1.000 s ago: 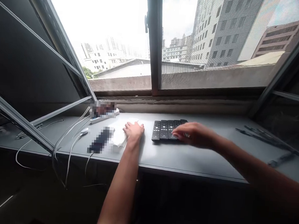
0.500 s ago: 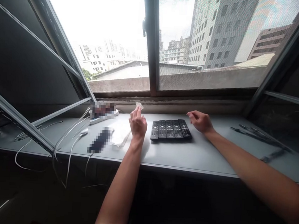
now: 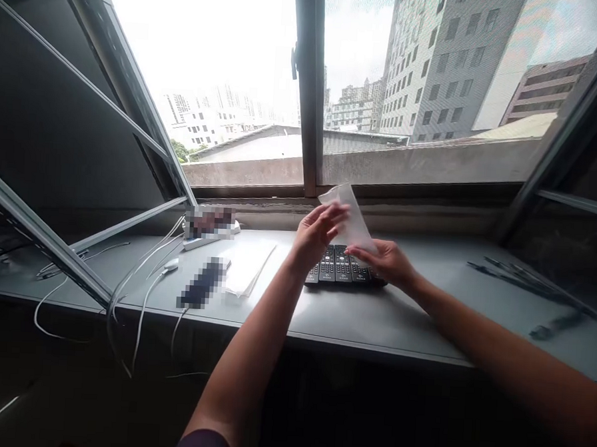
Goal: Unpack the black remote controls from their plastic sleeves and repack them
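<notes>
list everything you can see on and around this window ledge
translucent sheet: 1, whitish, held up between the hands above the remotes
remote controls: several, black, in a row on the ledge, partly behind the hands
paper sheet: 1, white, on the ledge left of the remotes
blurred object: 1, dark, beside the paper, too blurred to name
power strip: 1, white, back of the ledge
cables: several, white, left side, hanging over the edge
thin rods: several, dark, right end of the ledge
ledge: 1, grey, under all these
window frame: 1, dark, open, ahead
buildings: several, grey, outside
left hand: 1, bare, fingers at the sheet's upper part
right hand: 1, bare, at the sheet's lower end
</notes>
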A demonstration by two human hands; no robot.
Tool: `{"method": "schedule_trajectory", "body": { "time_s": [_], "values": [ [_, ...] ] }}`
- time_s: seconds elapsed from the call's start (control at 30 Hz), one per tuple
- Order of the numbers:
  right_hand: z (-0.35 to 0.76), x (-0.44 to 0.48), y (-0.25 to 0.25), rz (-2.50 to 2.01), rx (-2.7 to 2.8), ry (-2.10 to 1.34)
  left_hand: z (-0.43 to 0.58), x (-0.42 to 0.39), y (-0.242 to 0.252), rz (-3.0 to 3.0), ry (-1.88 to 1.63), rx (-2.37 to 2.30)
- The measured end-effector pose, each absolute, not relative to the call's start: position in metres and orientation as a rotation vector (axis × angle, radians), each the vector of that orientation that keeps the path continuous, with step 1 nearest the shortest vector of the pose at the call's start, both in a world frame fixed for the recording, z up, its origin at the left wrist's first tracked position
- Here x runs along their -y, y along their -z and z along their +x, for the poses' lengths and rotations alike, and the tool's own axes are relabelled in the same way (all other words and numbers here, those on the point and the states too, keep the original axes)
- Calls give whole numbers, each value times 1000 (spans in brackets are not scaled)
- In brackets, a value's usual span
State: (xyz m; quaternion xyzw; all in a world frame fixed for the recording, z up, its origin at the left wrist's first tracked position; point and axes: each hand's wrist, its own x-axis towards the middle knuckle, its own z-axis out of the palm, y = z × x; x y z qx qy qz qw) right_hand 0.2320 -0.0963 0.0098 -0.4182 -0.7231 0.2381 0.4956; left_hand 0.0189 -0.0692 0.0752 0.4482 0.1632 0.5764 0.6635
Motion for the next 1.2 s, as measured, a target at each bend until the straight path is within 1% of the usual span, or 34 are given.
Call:
{"method": "schedule_trajectory", "body": {
  "time_s": [0.17, 0.33, 0.37, 0.43, 0.53, 0.63, 0.77, 0.9, 1.2],
  "values": [
    [242, 94, -33, -915, 1715, -540, -7, 35, -75, 777, -1474, -449],
    [232, 79, -58, -926, 1673, -483, -10, 24, -55, 702, -1428, -464],
    [228, 75, -62, -924, 1671, -430, -9, 28, -51, 711, -1385, -435],
    [219, 68, -66, -893, 1720, -206, -5, 36, -46, 738, -1270, -373],
    [209, 57, -60, -813, 1922, 92, -3, 43, -39, 780, -1109, -348],
    [203, 53, -42, -768, 2049, 201, -6, 34, -29, 795, -1087, -409],
    [206, 59, -22, -809, 2076, 238, -13, 14, -16, 747, -1271, -613],
    [213, 67, -18, -821, 2027, 262, -18, 3, -11, 636, -1422, -713],
    [207, 64, -12, -732, 2130, 151, -12, 5, -10, 620, -1414, -716]
  ]
}}
